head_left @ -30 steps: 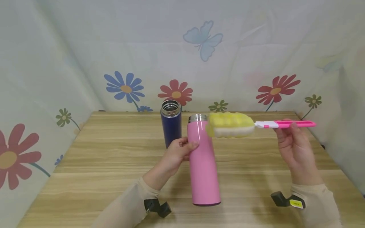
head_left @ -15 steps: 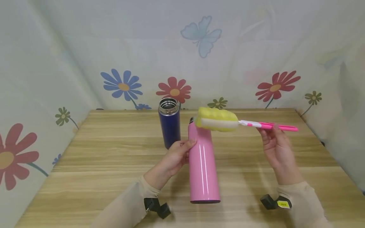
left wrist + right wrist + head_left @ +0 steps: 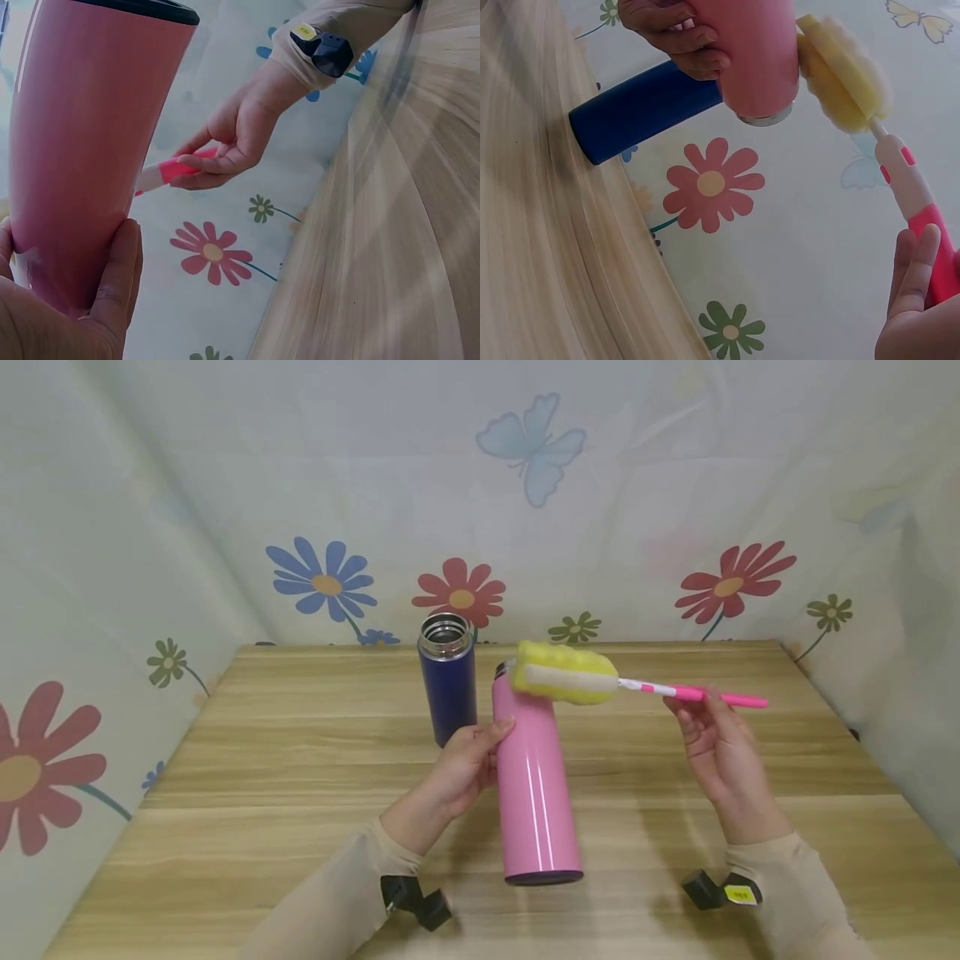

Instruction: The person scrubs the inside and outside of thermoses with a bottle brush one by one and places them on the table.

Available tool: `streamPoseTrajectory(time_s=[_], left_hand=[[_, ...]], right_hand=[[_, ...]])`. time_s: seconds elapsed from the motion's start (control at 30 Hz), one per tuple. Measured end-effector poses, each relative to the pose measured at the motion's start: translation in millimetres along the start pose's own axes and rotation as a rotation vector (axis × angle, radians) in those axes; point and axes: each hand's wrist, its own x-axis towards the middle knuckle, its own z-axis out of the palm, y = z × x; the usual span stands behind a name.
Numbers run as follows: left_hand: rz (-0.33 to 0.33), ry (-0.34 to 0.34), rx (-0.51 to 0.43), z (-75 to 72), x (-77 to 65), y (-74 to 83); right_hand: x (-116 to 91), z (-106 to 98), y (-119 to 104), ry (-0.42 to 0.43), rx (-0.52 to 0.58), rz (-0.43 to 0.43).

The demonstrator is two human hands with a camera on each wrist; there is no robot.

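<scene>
My left hand grips a pink thermos flask by its upper side, and the flask is tilted with its steel mouth leaning away from me. In the right wrist view its steel rim shows, with no lid on it. My right hand pinches the pink handle of a bottle brush between thumb and fingers. The brush lies nearly level, and its yellow and white sponge head overlaps the flask's upper part in the head view. In the right wrist view, the sponge is right beside the flask's wall.
A dark blue thermos flask stands upright and uncapped on the wooden table, just behind my left hand. A flowered cloth hangs along the table's back and sides.
My right hand has moved left with the brush, bringing the sponge over the pink flask's upper part. The pink flask's mouth has tipped further away, so its base shows more. The blue flask stays put.
</scene>
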Motion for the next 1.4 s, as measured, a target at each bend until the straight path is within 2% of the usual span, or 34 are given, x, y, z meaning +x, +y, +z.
streamPoseTrajectory(time_s=[0.33,0.43,0.67,0.9,1.07,1.4], left_hand=[[0.016,-0.004,-0.070,-1.1,0.2,-1.0],[0.024,-0.011,-0.088,-1.7,0.3,-1.2],[0.008,0.007,-0.096,-1.0,-0.5,0.7],[-0.016,-0.001,-0.098,-0.3,0.1,0.8],[-0.012,-0.009,-0.093,-0.4,0.2,0.2],[-0.009,-0.013,-0.106,-0.1,-1.0,1.3]], right_hand=[[-0.8,-4.9,3.3,-0.047,-0.011,0.078],[-0.9,-6.5,4.2,-0.110,-0.025,0.073],[-0.7,-8.1,5.1,-0.309,0.030,0.090],[-2.7,-6.6,1.9,-0.419,-0.025,0.104],[-3.8,-4.5,1.1,-0.528,0.029,0.147],[-6.4,-0.2,0.6,-0.603,0.059,0.180]])
